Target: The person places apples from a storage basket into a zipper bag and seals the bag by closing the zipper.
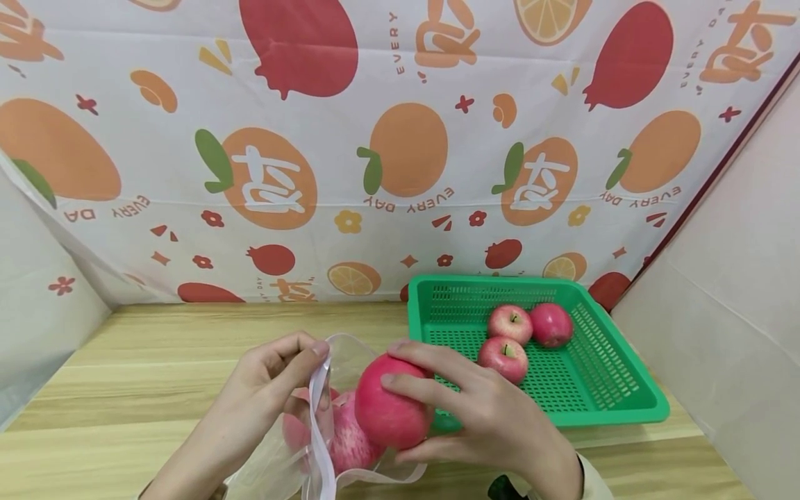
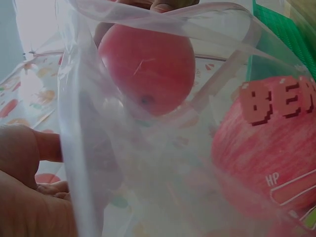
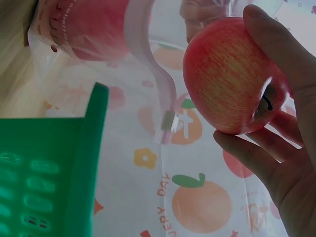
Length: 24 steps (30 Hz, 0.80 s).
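My right fingers (image 1: pixel 425 390) are gripping a round red apple (image 1: pixel 390 411) at the mouth of a clear plastic bag (image 1: pixel 321 448); left fingers (image 1: pixel 289 344), pinching the bag's rim. Pale wood-grain counter (image 1: pixel 156 389) is meeting white fruit-printed sheeting (image 1: pixel 337 153).

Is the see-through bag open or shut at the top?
Open: the left hand pinches one edge of the bag, and its two edges stand apart.

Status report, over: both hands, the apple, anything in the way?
Left hand pinching rim of clear bag. Right hand gripping apple at the bag's mouth. Nothing visible blocking the opening; green basket sits to the right.
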Available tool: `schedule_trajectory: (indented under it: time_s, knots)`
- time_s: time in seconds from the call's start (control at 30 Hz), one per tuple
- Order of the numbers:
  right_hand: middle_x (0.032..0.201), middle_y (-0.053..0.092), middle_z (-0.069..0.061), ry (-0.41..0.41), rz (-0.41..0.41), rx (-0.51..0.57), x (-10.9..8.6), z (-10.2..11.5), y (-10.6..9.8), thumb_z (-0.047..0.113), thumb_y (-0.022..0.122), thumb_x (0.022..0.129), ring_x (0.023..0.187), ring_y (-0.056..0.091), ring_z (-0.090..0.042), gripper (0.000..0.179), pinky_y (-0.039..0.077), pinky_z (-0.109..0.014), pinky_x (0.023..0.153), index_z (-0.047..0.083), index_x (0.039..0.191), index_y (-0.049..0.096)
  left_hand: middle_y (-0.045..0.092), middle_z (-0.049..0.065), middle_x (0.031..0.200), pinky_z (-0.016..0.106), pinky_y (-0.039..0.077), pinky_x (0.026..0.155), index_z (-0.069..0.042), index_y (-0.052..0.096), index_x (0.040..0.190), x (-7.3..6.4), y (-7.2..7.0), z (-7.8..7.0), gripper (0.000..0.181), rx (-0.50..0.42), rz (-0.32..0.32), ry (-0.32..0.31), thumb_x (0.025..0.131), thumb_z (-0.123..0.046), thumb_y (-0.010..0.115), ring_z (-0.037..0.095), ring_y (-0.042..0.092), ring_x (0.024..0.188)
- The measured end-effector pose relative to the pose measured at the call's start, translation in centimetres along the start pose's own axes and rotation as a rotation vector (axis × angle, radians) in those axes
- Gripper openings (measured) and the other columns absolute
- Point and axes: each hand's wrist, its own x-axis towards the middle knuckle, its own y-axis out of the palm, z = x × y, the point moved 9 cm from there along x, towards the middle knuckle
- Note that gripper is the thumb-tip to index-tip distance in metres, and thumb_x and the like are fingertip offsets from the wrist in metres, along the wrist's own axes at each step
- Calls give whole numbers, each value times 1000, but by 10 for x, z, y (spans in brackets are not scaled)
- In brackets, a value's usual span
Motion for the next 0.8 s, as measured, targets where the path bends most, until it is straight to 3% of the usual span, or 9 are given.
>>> schedule_trajectory:
  time_s: [0.8]
  knots:
    - [138, 59, -8, 21, 86, -16, -3, -4, 31, 49, 89, 74, 126, 59, -18, 73, 53, -25, 102, 16, 133, 61, 65, 9, 80, 39, 62, 64, -2, 60, 106, -1, 6, 0, 29, -11, 56, -15, 108, -29, 52, 28, 69, 69]
